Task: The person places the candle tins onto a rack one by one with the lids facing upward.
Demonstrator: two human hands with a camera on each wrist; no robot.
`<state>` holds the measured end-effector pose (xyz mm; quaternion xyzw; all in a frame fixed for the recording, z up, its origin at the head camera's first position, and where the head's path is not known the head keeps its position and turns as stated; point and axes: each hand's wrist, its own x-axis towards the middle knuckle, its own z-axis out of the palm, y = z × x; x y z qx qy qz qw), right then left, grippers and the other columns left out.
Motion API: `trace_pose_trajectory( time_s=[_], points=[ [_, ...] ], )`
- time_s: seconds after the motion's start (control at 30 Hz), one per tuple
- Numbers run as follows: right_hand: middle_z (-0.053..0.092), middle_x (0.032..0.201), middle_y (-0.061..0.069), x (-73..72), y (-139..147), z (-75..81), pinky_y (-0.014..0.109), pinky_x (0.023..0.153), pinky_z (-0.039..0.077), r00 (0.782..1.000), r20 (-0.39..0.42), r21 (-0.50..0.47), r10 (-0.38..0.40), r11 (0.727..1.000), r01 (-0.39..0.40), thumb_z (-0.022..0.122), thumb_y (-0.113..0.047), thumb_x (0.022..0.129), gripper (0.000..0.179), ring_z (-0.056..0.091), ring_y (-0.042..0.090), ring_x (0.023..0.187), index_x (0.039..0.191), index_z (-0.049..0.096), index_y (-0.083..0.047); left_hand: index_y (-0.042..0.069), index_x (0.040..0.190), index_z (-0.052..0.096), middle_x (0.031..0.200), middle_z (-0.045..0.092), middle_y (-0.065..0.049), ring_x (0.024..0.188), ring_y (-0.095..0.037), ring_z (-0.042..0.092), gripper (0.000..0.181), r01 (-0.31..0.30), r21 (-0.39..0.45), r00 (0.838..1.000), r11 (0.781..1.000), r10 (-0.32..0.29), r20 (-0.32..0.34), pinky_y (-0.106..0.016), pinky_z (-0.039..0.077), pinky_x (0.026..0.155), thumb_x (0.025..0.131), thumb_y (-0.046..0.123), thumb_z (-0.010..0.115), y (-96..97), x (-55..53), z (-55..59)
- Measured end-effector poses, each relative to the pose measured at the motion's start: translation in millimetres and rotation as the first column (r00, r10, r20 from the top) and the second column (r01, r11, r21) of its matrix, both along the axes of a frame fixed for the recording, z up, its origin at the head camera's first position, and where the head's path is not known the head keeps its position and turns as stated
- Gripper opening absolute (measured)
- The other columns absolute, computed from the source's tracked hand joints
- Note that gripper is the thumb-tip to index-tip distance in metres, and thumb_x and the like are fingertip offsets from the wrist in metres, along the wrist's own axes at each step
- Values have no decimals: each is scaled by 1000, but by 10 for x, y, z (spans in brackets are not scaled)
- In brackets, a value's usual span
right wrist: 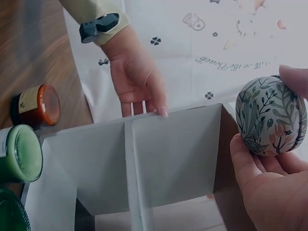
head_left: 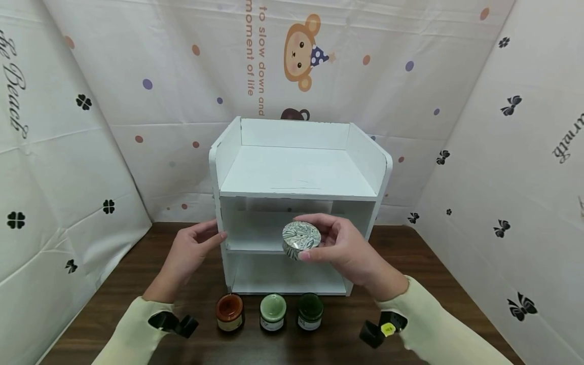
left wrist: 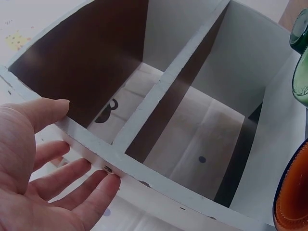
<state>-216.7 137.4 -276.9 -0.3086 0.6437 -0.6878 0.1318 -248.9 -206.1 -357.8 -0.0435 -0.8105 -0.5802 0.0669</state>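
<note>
Cream sleeves (head_left: 444, 324) lie nearest. Right hand (head_left: 351, 248): fingers pinch a round leaf-patterned tin (head_left: 301, 237) at its side, presumably keeping its top clear, before the white wooden shelf (head_left: 298, 170). Left hand (head_left: 187, 251): fingers hold that shelf by its side, likely steadying it. Below them, amber, pale-green and dark-green glass jars (head_left: 273, 309) stand rowed on the brown wooden desk (head_left: 412, 261), apparently for reach.

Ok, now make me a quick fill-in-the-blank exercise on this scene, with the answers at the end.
The patterned container is in the person's ____ hand.
The shelf unit is painted ____.
Between the orange jar and the dark green jar stands a jar coloured light ____.
In all, ____ jars stand in front of the shelf unit.
Missing words: right; white; green; three.
</note>
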Motion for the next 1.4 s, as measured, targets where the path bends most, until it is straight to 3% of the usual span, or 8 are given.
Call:
trace_pose_trajectory(
  time_s=[0.2,0.73,1.13,1.4],
  points=[
    [63,128,10,-5,-39,92,25,88,59,999,16,-14,28,1000,-28,79,5,81,69,68,15,108,143,49,7,12,148,56,146,61,-11,134,-28,58,67,3,-1,1000,1000,-3,-1,-39,54,104,94,48,73,0,10,4],
    [65,124,9,-49,-130,295,26,85,59,1000,13,17,6,1000,-6,78,4,82,64,67,16,103,140,54,4,13,148,56,145,61,-11,133,-28,58,66,-2,-10,1000,1000,2,-2,-41,53,104,94,48,72,10,0,-3],
    [68,122,11,-86,-216,463,25,86,59,999,-41,103,-33,994,37,78,2,82,55,68,16,102,135,62,-2,12,147,57,144,62,-12,133,-28,58,67,-16,-23,1000,1000,16,5,-47,51,107,94,50,72,15,20,22],
    [70,119,11,-116,-281,557,25,85,58,999,-23,116,-27,993,30,77,3,82,56,68,16,101,136,62,-2,13,147,57,144,62,-11,133,-27,58,66,-12,-18,1000,1000,12,5,-47,51,107,94,49,72,13,20,20]
  ],
)
